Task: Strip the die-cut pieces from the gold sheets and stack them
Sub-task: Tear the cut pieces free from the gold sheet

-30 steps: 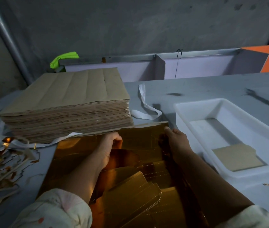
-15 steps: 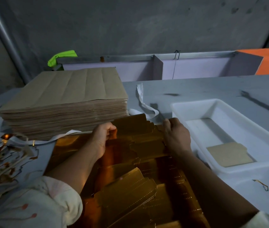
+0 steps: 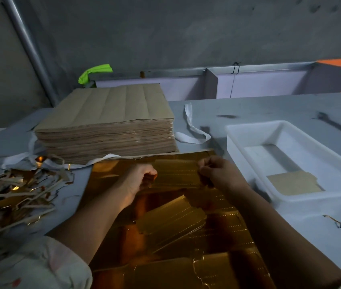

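Both forearms reach in from the bottom edge, pale sleeves at the elbows. Left hand (image 3: 144,178) has its fingers curled, pinching the left end of a gold piece (image 3: 178,176). Right hand (image 3: 217,174) is curled too, pinching the right end. The piece is held between them over the far part of the gold sheet (image 3: 107,174), which lies flat on the counter (image 3: 269,109). More loose pieces (image 3: 169,220) lie on the sheet nearer the body. Brown stack (image 3: 111,113) sits just beyond the sheet, scrap (image 3: 13,190) heaped to its left. White tray (image 3: 253,132) to the right holds one tan piece (image 3: 292,183). Grey concrete wall (image 3: 186,28) behind
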The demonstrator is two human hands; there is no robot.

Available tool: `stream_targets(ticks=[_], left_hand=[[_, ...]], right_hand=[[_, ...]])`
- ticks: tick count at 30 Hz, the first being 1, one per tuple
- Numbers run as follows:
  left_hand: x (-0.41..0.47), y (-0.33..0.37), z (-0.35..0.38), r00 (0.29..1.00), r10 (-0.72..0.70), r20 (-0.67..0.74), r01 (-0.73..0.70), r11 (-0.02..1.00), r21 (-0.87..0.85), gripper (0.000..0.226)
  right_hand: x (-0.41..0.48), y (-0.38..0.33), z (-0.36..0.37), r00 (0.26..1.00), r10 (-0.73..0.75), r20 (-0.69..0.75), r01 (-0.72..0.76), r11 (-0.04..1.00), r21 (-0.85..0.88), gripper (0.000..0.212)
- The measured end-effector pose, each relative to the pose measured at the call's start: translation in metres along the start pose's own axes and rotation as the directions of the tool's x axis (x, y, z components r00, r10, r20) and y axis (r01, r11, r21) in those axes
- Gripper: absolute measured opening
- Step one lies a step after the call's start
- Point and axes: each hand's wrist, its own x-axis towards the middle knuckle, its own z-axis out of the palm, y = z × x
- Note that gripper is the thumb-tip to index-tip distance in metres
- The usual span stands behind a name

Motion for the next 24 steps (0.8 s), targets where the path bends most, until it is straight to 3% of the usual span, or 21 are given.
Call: stream_targets(ticks=[4, 8, 12, 17, 20, 24], left_hand=[[-0.019, -0.005, -0.011, 0.992, -0.047, 0.119, 0.036, 0.995, 0.094, 0.018], [-0.031, -0.004, -0.020, 0.988, -0.063, 0.142, 0.039, 0.986, 0.164, 0.018], [-0.038, -0.008, -0.023, 0.984, -0.120, 0.131, 0.088, 0.970, 0.226, 0.014], [-0.042, -0.010, -0.019, 0.987, -0.088, 0.133, 0.037, 0.938, 0.343, 0.009], [-0.044, -0.008, -0.017, 0.987, -0.083, 0.141, 0.007, 0.880, 0.474, 0.009], [-0.047, -0.007, -0.014, 0.987, -0.093, 0.132, -0.023, 0.729, 0.684, 0.014]], right_hand=[[-0.006, 0.011, 0.003, 0.998, 0.063, 0.023, -0.065, 0.996, 0.069, 0.011], [-0.018, 0.022, 0.003, 0.990, 0.126, 0.061, -0.133, 0.982, 0.131, 0.010], [-0.034, 0.032, 0.009, 0.993, 0.096, 0.064, -0.100, 0.993, 0.067, 0.010], [-0.045, 0.039, 0.020, 0.999, 0.035, 0.028, -0.034, 0.999, -0.036, 0.008], [-0.049, 0.042, 0.025, 1.000, -0.022, 0.000, 0.022, 0.988, -0.152, 0.009], [-0.054, 0.046, 0.030, 0.997, -0.079, -0.026, 0.070, 0.967, -0.245, 0.010]])
